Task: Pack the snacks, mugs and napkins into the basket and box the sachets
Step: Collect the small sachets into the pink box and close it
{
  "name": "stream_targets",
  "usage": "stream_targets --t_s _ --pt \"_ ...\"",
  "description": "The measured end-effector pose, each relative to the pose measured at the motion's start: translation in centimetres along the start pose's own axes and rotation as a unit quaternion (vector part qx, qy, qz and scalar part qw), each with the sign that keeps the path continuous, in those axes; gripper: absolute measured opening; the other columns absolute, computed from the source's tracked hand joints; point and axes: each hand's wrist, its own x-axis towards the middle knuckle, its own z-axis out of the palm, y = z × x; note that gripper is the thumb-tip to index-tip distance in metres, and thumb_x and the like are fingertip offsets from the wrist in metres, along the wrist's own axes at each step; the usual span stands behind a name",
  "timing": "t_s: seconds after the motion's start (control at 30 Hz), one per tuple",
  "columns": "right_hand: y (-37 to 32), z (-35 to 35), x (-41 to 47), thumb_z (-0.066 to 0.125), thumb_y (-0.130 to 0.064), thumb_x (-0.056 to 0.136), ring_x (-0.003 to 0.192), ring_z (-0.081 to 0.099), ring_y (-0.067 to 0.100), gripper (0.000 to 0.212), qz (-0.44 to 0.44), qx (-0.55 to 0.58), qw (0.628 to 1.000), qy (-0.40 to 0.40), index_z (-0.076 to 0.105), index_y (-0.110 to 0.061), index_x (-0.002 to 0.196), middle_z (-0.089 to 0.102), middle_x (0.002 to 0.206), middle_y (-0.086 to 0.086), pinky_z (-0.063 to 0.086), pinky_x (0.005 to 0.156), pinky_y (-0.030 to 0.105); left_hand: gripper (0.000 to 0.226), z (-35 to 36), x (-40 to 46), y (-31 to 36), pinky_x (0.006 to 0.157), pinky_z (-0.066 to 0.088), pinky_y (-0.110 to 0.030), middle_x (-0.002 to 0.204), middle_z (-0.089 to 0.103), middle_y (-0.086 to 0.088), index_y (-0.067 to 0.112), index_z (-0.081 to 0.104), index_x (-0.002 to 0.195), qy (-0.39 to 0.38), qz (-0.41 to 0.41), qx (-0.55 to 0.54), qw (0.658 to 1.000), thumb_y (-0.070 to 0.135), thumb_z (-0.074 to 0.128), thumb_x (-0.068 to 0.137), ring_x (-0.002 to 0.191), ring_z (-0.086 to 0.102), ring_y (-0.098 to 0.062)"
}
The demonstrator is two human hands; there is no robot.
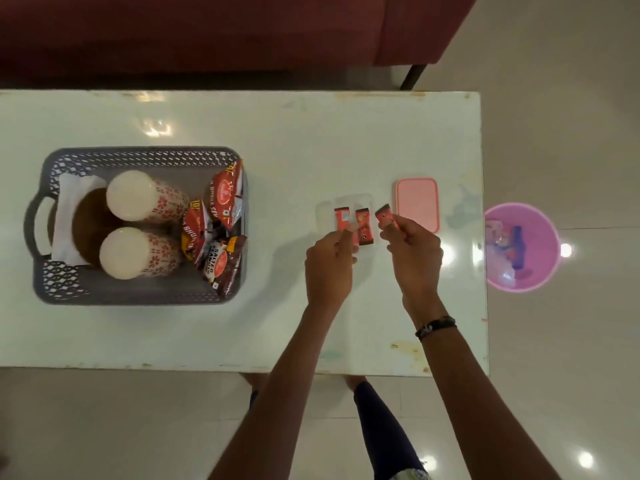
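While both forearms reach over the near edge of the white counter (242,334), the left hand (329,268) pinches a red sachet (342,220) at its lower end, and the right hand (414,258), a dark band (435,326) on its wrist, pinches another red sachet (385,213) between its fingers (393,227). Between the two hands a third, darker sachet (363,225) lies inside a clear shallow box (325,211) that sits on the counter. Just beyond the right hand, touching or nearly touching the box, lies a pink lid (417,202). Well to the left stands a grey lattice basket (138,157) holding two upside-down patterned mugs (138,197), white napkins (65,209) against its left wall and red and brown snack packets (221,223) along its right side. Off the counter's right end, a pink bin (543,230) stands on the floor with wrappers in it. Farthest away is a dark red sofa (242,29).
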Motion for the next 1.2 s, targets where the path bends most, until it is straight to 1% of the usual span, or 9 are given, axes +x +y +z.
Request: stream_targets --t_s 0.1,0.23,0.43,0.63,0.7,0.77,0.9,1.03,1.2 --pt "0.2 0.3 0.6 0.055 -0.043 0.091 0.064 0.059 -0.005 0.021 -0.040 -0.103 0.992 -0.054 0.070 -0.029 0.085 0.070 0.075 -0.009 0.045 0.062 0.011 0.031 -0.2 -0.5 -0.2 0.065 0.058 -0.034 0.079 0.072 -0.003 0.010 0.068 0.094 0.028 0.005 0.007 1.000 0.031 0.044 0.097 0.060 0.067 -0.015" --pt "1.8 -0.7 3.1 0.058 -0.031 0.091 0.121 0.054 0.024 0.048 -0.033 -0.194 0.980 0.024 0.049 -0.010 0.134 0.057 0.134 0.010 0.048 0.098 0.036 0.023 -0.4 -0.8 -0.3 0.069 0.056 -0.034 0.094 0.072 -0.009 0.008 0.063 0.106 0.083 0.044 0.029 0.995 0.018 0.044 0.097 0.072 0.065 -0.018" --pt "3.7 -1.4 8.1 0.078 -0.033 0.073 0.120 0.042 0.036 0.082 0.027 -0.265 0.964 0.018 0.034 -0.002 0.135 0.041 0.134 0.020 0.041 0.096 0.041 0.028 0.2 0.7 -0.3 0.090 0.051 -0.033 0.115 0.063 -0.010 0.006 0.057 0.120 0.114 0.023 0.039 0.992 0.009 0.048 0.094 0.098 0.061 -0.019" --pt "1.8 -1.2 7.1 0.057 -0.005 0.086 0.082 0.060 0.029 0.033 -0.072 -0.193 0.978 -0.038 0.054 -0.001 0.118 0.057 0.110 0.018 0.045 0.062 0.025 0.038 0.1 1.2 -0.6 0.095 0.051 -0.035 0.122 0.065 -0.013 0.008 0.052 0.130 0.077 -0.023 0.023 0.997 0.006 0.051 0.092 0.108 0.063 -0.023" --pt "1.3 -0.1 4.9 0.048 0.005 0.085 0.076 0.051 0.024 0.050 -0.151 -0.244 0.957 -0.050 0.042 -0.003 0.134 0.043 0.124 0.018 0.048 0.069 0.030 0.041 0.0 1.2 -0.5 0.099 0.050 -0.040 0.127 0.063 -0.015 0.009 0.050 0.134 0.064 -0.021 0.027 0.997 0.005 0.050 0.092 0.114 0.061 -0.024" --pt "1.5 1.7 2.4 0.048 -0.003 0.087 0.107 0.047 0.034 0.060 -0.175 -0.320 0.928 -0.082 0.027 -0.007 0.144 0.026 0.146 0.020 0.047 0.090 0.040 0.042 0.1 1.2 -0.5 0.100 0.050 -0.043 0.129 0.061 -0.015 0.010 0.048 0.135 0.044 -0.009 0.042 0.998 0.004 0.048 0.093 0.118 0.060 -0.025" --pt "1.9 5.0 -0.3 0.027 -0.046 0.099 0.146 -0.005 0.036 0.069 -0.091 -0.328 0.932 -0.127 -0.005 -0.015 0.151 -0.013 0.160 0.010 0.009 0.115 0.055 0.034 0.0 1.5 -0.5 0.098 0.050 -0.040 0.114 0.069 -0.015 0.012 0.057 0.128 0.026 -0.030 0.028 0.999 0.013 0.042 0.098 0.098 0.065 -0.022" --pt "2.5 6.1 -0.3 0.025 -0.040 0.100 0.147 -0.004 0.034 0.063 -0.127 -0.341 0.925 -0.109 -0.006 -0.019 0.151 -0.015 0.160 0.009 0.012 0.116 0.050 0.023 -0.7 1.8 0.0 0.094 0.052 -0.039 0.101 0.070 -0.002 0.021 0.068 0.105 0.007 -0.050 -0.025 0.998 0.028 0.047 0.096 0.091 0.063 -0.014" --pt "3.5 6.1 -0.5 0.032 -0.037 0.099 0.147 0.001 0.036 0.065 -0.160 -0.384 0.903 -0.106 -0.001 -0.018 0.151 -0.009 0.160 0.012 0.018 0.117 0.045 0.032 -0.7 2.5 0.2 0.096 0.053 -0.039 0.120 0.067 -0.010 0.012 0.061 0.122 0.017 -0.052 -0.004 0.998 0.015 0.056 0.091 0.104 0.065 -0.024"
